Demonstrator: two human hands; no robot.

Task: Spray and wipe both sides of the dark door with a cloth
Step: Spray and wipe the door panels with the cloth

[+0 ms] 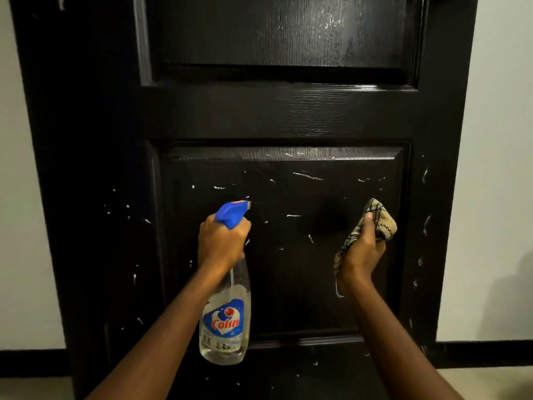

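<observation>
The black panelled door [288, 111] fills the view, its lower panel flecked white. The Colin spray bottle [225, 313] is gripped by the left hand [223, 241], fingers curled round its neck, nozzle aimed at that panel. The patterned cloth [375, 223] is bunched in the right hand's [362, 249] curled fingers, held near the panel, seemingly ready for wiping.

Two forearms, bare along their whole visible length; left hand [223, 243] bare, before the left half of the door's lower panel [288, 284]; right hand [360, 255] bare, before its right half.
</observation>
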